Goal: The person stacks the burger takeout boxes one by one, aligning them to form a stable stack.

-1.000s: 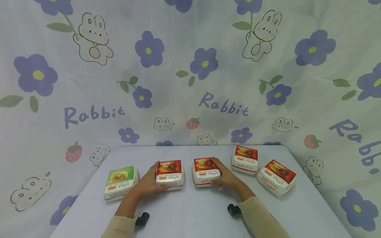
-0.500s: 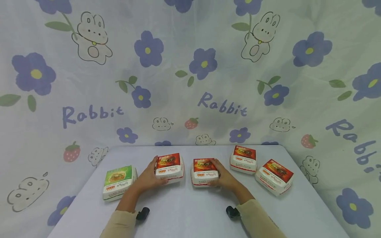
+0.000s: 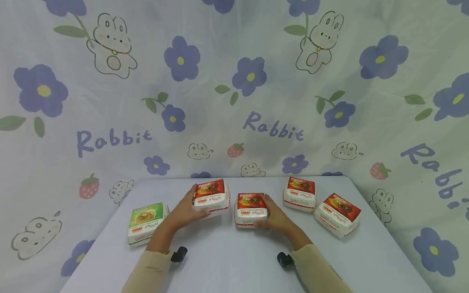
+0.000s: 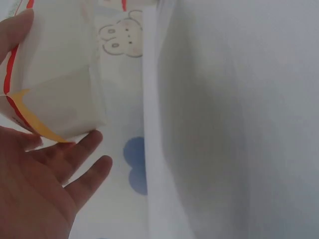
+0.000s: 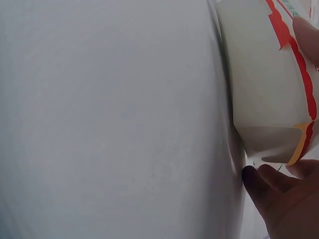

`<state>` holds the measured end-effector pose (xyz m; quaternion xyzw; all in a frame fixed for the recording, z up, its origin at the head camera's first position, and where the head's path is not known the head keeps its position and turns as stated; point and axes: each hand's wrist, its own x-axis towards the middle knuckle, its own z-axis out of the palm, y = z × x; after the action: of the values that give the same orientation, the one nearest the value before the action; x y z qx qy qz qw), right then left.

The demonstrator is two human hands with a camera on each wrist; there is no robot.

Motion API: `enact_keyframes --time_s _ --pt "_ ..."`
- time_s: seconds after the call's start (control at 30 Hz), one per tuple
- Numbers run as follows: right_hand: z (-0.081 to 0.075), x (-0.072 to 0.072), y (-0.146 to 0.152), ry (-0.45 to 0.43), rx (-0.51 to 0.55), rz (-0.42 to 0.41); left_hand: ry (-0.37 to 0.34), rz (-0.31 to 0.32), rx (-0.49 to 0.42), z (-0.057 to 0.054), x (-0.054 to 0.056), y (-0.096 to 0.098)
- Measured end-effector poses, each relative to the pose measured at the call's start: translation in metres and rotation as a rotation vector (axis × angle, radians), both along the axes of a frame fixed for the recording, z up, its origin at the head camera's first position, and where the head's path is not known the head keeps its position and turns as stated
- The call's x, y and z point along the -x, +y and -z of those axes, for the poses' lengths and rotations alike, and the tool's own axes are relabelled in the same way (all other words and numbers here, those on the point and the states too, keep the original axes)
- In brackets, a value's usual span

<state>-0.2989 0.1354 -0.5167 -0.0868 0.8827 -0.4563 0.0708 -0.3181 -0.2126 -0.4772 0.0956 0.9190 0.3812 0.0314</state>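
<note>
Well back from the fingers of the left hand is a beige sleeve with a small, rounded black device at its inner edge. Behind the fingers of the right hand, a matching sleeve bears a faint dark mark; a similar black unit sits inward.

We're in a screened-off workspace, room type unclear. "Rabbit"-print fabric backdrop surrounds our white table on three sides.

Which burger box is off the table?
The red-topped box in the left hand: the left wrist view shows a gap between its base and the table. The other four boxes sit on it.
</note>
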Motion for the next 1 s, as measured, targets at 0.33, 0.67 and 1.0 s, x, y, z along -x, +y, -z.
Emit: enact_keyframes --time_s 0.33,0.67,1.0 --pt "-0.003 0.003 0.003 0.022 -0.008 -0.008 0.036 0.044 -0.072 -0.006 0.005 0.014" --pt "-0.006 0.001 -0.001 0.049 0.013 0.009 0.048 0.068 -0.135 -0.006 0.006 0.030" --pt "-0.005 0.001 -0.002 0.053 0.092 0.065 0.090 0.121 -0.140 -0.012 0.008 0.050"
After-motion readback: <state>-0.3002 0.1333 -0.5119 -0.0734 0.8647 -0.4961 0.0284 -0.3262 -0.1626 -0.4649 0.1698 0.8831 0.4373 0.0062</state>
